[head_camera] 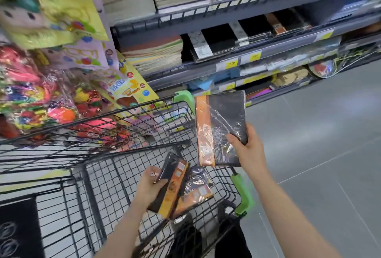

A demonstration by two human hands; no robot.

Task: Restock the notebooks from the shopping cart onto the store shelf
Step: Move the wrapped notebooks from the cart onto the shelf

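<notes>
My right hand (246, 148) grips a black and orange shrink-wrapped notebook (218, 127) by its lower right corner, held upright above the cart's right rim. My left hand (149, 187) holds a second black and orange notebook (171, 187) by its edge inside the black wire shopping cart (99, 167). Another wrapped notebook (195, 189) lies in the cart just right of it. The store shelf (237, 51) stands ahead, with stacks of notebooks and black covered books on its tiers.
Bags of bright toys (41, 92) hang on the left, right beside the cart. Green plastic corners (243, 196) cap the cart's rim. Yellow price tags (231, 64) line the shelf edges. Grey floor (319, 154) lies open to the right.
</notes>
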